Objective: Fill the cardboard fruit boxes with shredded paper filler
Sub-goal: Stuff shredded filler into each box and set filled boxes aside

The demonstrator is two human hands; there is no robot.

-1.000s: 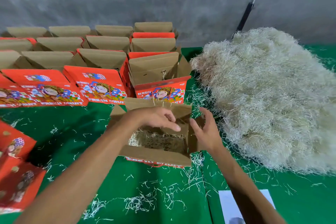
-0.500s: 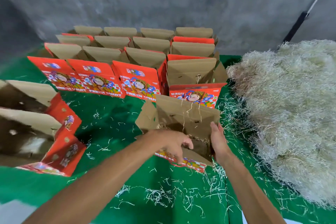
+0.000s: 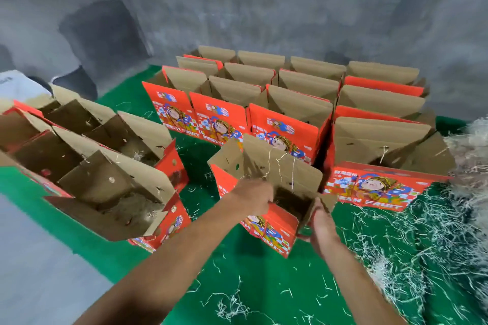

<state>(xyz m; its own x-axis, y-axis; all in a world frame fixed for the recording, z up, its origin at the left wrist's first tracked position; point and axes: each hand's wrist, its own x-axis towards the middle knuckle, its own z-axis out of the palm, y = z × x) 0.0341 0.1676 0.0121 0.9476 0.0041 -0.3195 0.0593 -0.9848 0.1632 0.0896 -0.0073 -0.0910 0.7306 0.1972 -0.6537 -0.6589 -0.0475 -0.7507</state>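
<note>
Fruit box (image 3: 266, 229) held over the green surface (image 3: 264, 285)
Left hand (image 3: 253, 196) grips its front rim, right hand (image 3: 323, 224) clasps its side; neighbouring red box (image 3: 369, 187) reads "FRESH FRUIT".

Single head-worn view, forward and down, close above green table (image 3: 264, 285).

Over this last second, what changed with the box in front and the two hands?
Both hands took hold of the box: the left hand on its near rim, the right hand on its right side. They lifted it and carried it left, tilted. The rows of boxes stayed put.
</note>
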